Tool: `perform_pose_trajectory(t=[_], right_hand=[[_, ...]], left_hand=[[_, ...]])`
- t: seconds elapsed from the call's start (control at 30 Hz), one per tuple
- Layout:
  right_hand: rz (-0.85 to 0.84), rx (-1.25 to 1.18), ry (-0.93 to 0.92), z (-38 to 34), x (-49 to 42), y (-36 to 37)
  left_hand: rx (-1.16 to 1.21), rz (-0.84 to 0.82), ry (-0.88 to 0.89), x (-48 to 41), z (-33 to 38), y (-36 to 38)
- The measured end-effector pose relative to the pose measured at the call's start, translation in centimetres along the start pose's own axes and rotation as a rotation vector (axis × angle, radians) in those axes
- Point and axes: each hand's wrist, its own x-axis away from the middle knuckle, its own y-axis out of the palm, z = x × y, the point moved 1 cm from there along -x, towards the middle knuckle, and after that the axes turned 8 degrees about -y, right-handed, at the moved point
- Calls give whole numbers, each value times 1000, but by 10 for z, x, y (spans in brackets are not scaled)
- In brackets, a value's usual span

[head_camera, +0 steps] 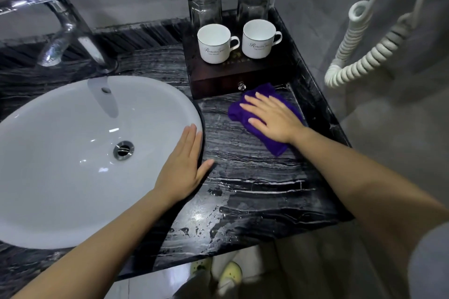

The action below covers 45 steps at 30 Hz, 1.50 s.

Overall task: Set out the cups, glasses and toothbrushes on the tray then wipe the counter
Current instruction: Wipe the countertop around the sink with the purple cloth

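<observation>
Head view showed me my right hand (274, 118) flat on the purple cloth (245, 114), fingers (252, 101) spread wide, pressing it to the desk (255, 177) before the tray (218, 75). My left hand (184, 165) lay open on the sink (73, 153) rim. Two cups (215, 43) and two glasses (205, 6) stood on the tray.

A bathroom, likely a hotel's: a white oval sink (73, 153) sunk into black marble counter (255, 177), chrome faucet (60, 31) behind the sink, lettered cups (215, 43) on a wooden tray (238, 75) right of it, a coiled white cord (359, 56) beyond.
</observation>
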Motion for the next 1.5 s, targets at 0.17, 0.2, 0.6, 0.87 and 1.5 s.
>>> perform_pose_trajectory(t=[0.17,0.2,0.6,0.87,1.5], right_hand=[[21,-2,62,4,0,5],[26,-4,79,4,3,6],[44,-48,283,-42,115,22],[127,-92,476,-85,153,37],[287,-102,1060,-220,104,62]], left_hand=[[-44,6,4,0,-1,0],[-50,8,2,0,-1,0],[-50,-30,8,1,1,-3],[-12,-17,35,0,1,-2],[127,-164,-2,-2,0,-10]])
